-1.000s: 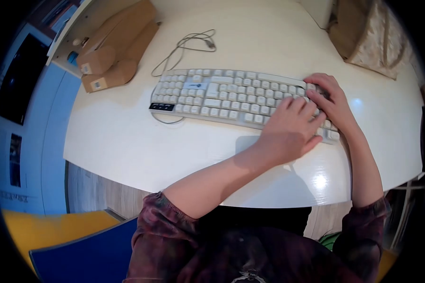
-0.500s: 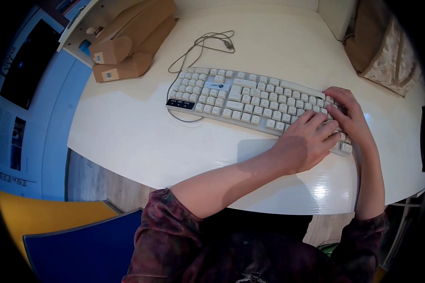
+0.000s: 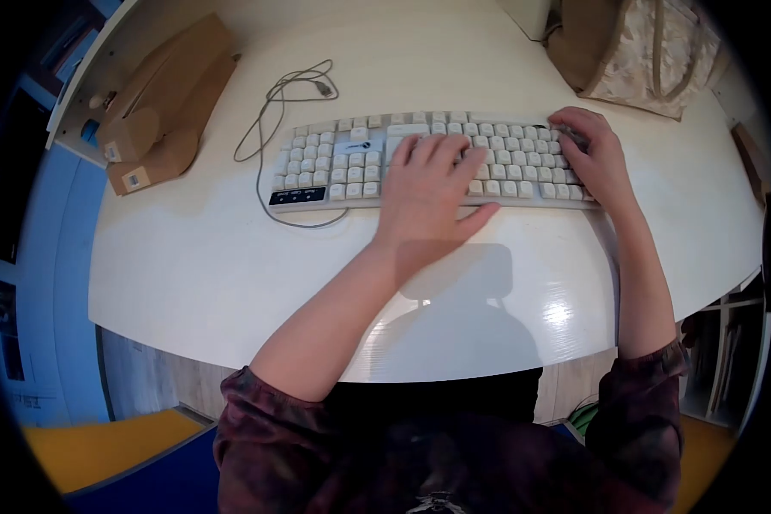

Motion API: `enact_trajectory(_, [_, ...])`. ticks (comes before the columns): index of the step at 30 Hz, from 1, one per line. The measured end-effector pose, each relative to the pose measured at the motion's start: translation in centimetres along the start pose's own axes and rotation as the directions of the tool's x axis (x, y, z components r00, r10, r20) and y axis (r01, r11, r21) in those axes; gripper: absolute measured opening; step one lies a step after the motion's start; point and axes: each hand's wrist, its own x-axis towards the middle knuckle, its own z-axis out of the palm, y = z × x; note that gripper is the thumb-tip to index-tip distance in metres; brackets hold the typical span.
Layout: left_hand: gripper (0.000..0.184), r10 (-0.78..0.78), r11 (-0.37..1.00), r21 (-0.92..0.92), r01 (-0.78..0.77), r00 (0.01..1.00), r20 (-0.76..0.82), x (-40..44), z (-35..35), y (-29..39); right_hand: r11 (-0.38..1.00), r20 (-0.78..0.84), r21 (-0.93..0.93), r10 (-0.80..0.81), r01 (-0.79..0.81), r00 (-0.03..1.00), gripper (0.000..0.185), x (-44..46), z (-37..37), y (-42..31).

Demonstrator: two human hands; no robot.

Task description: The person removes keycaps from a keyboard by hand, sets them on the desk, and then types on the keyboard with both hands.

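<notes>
A cream-white computer keyboard point(image 3: 351, 163) lies on the white desk, its number pad at the left end. My left hand point(image 3: 433, 193) rests on the middle keys, palm down, with fingers spread and the thumb out past the near edge. At the right end, my right hand point(image 3: 598, 158) wraps round the keyboard's corner, thumb over the end keys and fingers curled toward the far edge. Part of the end is hidden under it. The keyboard's grey cable point(image 3: 261, 128) loops behind and left of it, its USB plug lying on the desk.
Brown cardboard boxes point(image 3: 163, 111) are stacked at the back left by a shelf wall. A beige patterned bag point(image 3: 642, 60) stands at the back right. The white desk point(image 3: 197, 283) has a curved near edge above the floor.
The keyboard has turned to lie nearly straight across. My left hand has moved left from the right-end keys to the middle. My right hand stays at the right end. The view has shifted.
</notes>
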Motion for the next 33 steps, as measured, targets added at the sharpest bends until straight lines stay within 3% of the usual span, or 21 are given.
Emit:
enact_trajectory(5, [0.053, -0.047, 0.997, -0.063, 0.047, 0.999, 0.006, -0.3, 0.2, -0.3, 0.947, 0.167, 0.322, -0.052, -0.004, 0.985, 0.032, -0.7, -0.3, -3.2])
enact_trajectory(8, [0.05, -0.056, 0.997, -0.061, 0.055, 0.998, -0.015, -0.2, 0.4, -0.4, 0.958, 0.348, 0.271, -0.189, 0.095, 0.918, 0.035, -0.8, -0.7, -3.2])
enact_trajectory(9, [0.049, -0.058, 0.997, -0.052, 0.056, 0.998, -0.026, -0.3, 0.6, -0.4, 0.958, 0.371, 0.281, -0.16, 0.053, 0.915, 0.036, -0.8, -0.9, -3.2])
enact_trajectory(21, [0.058, -0.135, 0.986, -0.1, 0.133, 0.991, -0.01, -0.2, 0.6, -0.4, 0.98, 0.292, 0.189, -0.12, 0.066, 0.949, 0.023, -1.3, -0.4, -4.3])
enact_trajectory(24, [0.052, -0.187, 0.966, -0.182, 0.182, 0.982, -0.01, 0.0, -0.1, -0.2, 0.987, 0.297, 0.148, -0.103, 0.061, 0.949, 0.019, -1.3, -0.7, -4.4])
enact_trajectory(27, [0.039, -0.329, 0.876, -0.335, 0.346, 0.938, 0.108, 0.5, -0.9, -0.8, 0.986, 0.318, 0.169, -0.069, 0.015, 0.946, 0.015, -1.2, -0.6, -4.3])
enact_trajectory(33, [0.017, -0.196, 0.92, -0.327, 0.217, 0.976, 0.097, 0.7, -0.9, -1.8, 0.942, 0.342, 0.33, -0.058, -0.062, 0.938, 0.013, -1.1, -0.1, -3.4])
